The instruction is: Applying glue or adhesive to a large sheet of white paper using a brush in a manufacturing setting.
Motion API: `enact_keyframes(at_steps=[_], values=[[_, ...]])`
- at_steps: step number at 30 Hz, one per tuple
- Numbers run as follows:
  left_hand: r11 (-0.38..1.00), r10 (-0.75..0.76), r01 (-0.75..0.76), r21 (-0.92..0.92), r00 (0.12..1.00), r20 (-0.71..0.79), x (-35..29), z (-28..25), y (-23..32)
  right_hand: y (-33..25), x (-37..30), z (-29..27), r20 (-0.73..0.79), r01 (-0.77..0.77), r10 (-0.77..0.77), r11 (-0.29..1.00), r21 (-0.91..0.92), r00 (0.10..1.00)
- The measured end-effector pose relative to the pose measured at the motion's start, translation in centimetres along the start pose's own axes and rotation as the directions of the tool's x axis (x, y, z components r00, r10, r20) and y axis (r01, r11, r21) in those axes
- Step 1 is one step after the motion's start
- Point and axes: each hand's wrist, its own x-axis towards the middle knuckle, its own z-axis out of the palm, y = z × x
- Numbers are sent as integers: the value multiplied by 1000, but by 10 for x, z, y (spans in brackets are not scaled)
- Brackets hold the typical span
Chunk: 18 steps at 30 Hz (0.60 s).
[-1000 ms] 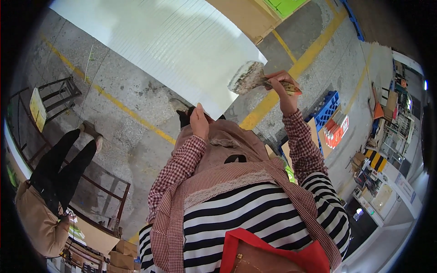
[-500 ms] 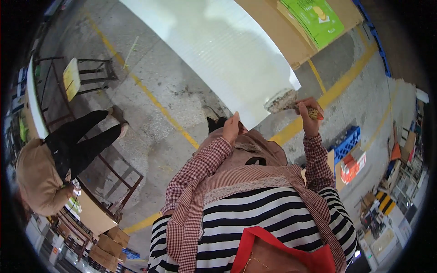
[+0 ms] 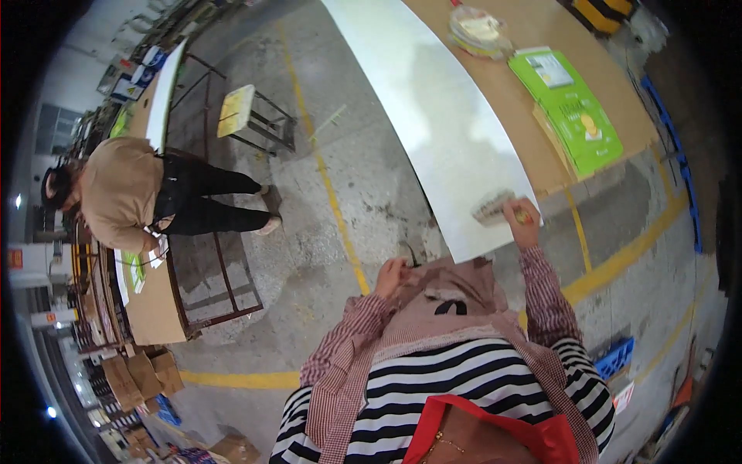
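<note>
Around the handle of a wide, pale-bristled brush (image 3: 491,209), my right hand (image 3: 523,220) is closed. The bristles lie on the near end of a long white sheet (image 3: 464,147), which looks wet. My left hand (image 3: 393,277) hangs in front of my apron, just left of the sheet's near corner and apart from it. Its fingers are loosely bent, and I see nothing in them. The sheet runs away from me along the left side of a brown work table (image 3: 556,166).
Green printed cards (image 3: 568,112) lie stacked on the table, near a clear-wrapped round bundle (image 3: 479,32). A person (image 3: 124,185) bends over another table (image 3: 154,309) at left. A stool (image 3: 238,110) stands between. Blue pallets (image 3: 614,357) lie at lower right.
My left hand has let go of the sheet's near edge and is apart from it. My right hand still holds the brush, now farther in on the sheet. The whole view has shifted.
</note>
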Motion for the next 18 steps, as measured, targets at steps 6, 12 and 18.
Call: enact_keyframes(at_steps=[6,12,18], values=[[983,81,-8,182,914,-399,-34,-157,-85,-32,-24,-42,-105,-245,251,967,66,962],[982,-186,136,-133,831,-524,-14,-247,-146,-83,26,-26,-309,-118,182,969,215,933],[931,-229,54,-360,856,-464,5,-294,-92,-161,92,79,-348,-138,285,910,391,893]])
